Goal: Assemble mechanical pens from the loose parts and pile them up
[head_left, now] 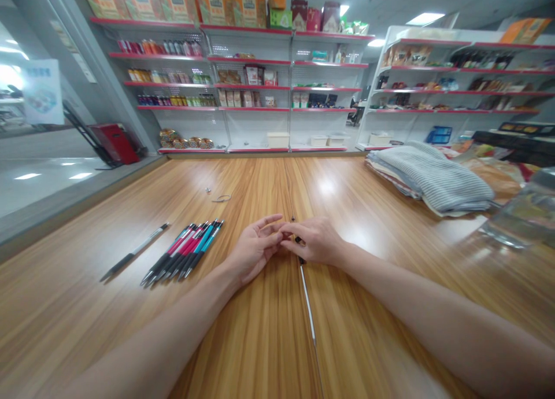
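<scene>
My left hand [260, 247] and my right hand [318, 241] meet over the middle of the table, fingertips touching. Both are closed in a pinch, the left one with its index finger stretched out. Whatever sits between the fingertips is too small or hidden to name. Under my right hand, along the table seam, lie small black parts [299, 240], partly covered by the fingers. Nearer me on the same line is a thin white rod [307, 303], like a pen refill or spring-thin tube. Left of my hands lies a row of pens [184, 252] with pink, blue and white barrels and black grips.
A single white-and-black pen [135, 252] lies further left. Beyond are a thin loop [222, 199] and a small shiny piece [208, 189]. Folded striped cloths [433, 173] and a clear container [522, 214] occupy the right. Stocked shelves [249, 87] stand behind the table [243, 341].
</scene>
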The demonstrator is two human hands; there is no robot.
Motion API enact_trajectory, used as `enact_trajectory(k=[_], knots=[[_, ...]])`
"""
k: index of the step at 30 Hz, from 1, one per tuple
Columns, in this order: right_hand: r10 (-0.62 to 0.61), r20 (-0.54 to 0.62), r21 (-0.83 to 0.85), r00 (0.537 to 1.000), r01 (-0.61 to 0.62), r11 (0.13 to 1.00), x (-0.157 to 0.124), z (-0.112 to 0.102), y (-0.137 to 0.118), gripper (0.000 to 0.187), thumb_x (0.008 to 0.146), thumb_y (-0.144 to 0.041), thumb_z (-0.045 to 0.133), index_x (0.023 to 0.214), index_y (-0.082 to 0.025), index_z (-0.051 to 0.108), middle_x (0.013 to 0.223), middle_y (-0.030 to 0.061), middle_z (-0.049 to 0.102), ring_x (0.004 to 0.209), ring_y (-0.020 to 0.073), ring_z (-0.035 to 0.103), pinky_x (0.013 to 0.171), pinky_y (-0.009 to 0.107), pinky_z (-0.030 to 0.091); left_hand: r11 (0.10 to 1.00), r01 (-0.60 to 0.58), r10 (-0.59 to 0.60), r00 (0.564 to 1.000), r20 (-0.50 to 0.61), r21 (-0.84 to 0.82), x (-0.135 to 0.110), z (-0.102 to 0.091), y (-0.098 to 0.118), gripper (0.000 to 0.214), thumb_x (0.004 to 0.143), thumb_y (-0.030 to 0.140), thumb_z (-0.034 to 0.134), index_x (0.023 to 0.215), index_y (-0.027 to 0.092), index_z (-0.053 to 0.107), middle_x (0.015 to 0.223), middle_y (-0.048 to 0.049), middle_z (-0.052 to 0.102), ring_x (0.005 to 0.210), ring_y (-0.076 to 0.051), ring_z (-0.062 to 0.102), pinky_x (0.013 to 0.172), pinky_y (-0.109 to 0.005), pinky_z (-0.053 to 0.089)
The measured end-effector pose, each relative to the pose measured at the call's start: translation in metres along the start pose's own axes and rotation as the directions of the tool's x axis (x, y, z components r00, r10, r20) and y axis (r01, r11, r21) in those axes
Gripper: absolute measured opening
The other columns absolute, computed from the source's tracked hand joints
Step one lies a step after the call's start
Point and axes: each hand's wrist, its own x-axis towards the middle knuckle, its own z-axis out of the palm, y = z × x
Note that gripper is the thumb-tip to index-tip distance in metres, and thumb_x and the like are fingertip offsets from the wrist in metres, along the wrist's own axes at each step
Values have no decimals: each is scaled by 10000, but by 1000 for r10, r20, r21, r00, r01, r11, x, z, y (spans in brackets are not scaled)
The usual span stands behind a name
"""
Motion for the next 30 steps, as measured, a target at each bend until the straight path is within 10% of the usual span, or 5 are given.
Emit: enact_trajectory(k=[6,12,20,30], knots=[[194,-28,108,981,-190,976,-9,-5,27,245,822,-351,596,995,-189,660,560,-28,578,494,98,506,540,213,343,936,-166,217,966,-139,309,1,2,-2,329,789,172,624,1107,150,539,1034,-90,629,972,-184,616,780,-307,514],[176,178,177,968,-208,962,-18,-13,56,182,768,-303,644,908,-200,699,495,-59,491,457,78,445,520,200,308,532,-179,362,932,-31,828,0,-2,-6,265,831,127,477,1078,169,563,973,-66,660,869,-167,625,785,-312,468],[182,245,249,952,-243,937,-18,-13,56,222,753,-286,662,954,-200,696,485,-71,452,464,81,428,508,193,295,294,-232,350,929,122,927,-3,1,-9,308,837,74,423,1108,171,533,992,-73,681,1069,-219,561,968,-400,381],[212,186,248,959,-255,935,-20,-4,56,129,784,-275,635,810,-185,724,581,-14,598,517,88,488,517,198,314,258,-283,323,927,193,924,-4,0,-10,328,845,56,411,1118,172,549,1070,-67,685,1190,-217,489,1035,-409,344]])
